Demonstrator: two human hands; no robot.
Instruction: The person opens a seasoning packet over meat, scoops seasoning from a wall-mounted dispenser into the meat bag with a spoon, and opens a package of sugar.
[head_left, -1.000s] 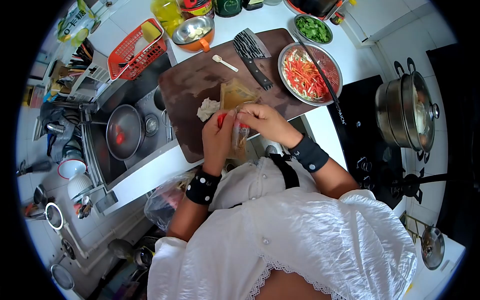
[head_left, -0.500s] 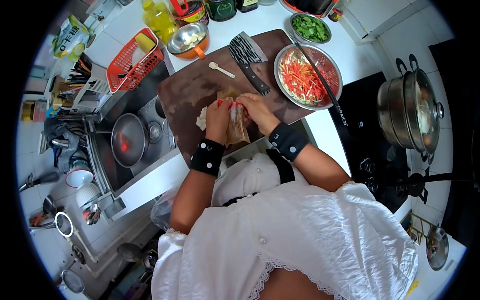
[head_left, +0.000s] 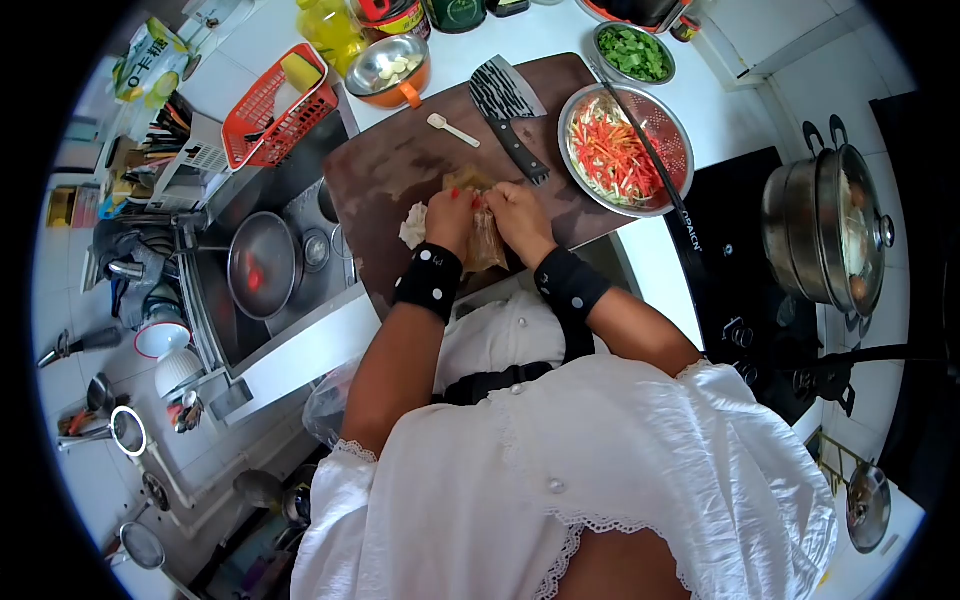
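A clear plastic packet with brownish contents [head_left: 486, 246] hangs between my two hands at the near part of the brown cutting board [head_left: 375, 165]. My left hand [head_left: 450, 218] is closed on the packet's upper left side. Closed on its upper right side is my right hand [head_left: 521, 222]. The fingertips of both hands nearly meet at the packet's top. A crumpled white tissue [head_left: 413, 227] lies just left of my left hand. Beyond the hands, a small white spoon [head_left: 453, 130] and a cleaver [head_left: 508, 112] rest on the board.
A colander of shredded vegetables [head_left: 676, 146] with chopsticks is right of the board, below a bowl of chopped greens [head_left: 634, 53]. An orange-handled bowl [head_left: 385, 71] and red basket [head_left: 277, 112] stand back left. The sink holds a pan [head_left: 263, 240]. A steamer pot [head_left: 800, 225] is right.
Both hands have stayed on the packet, which was tilted and now hangs below the fingers, more spread out. My left wrist has turned, and the hands' grip has shifted slightly.
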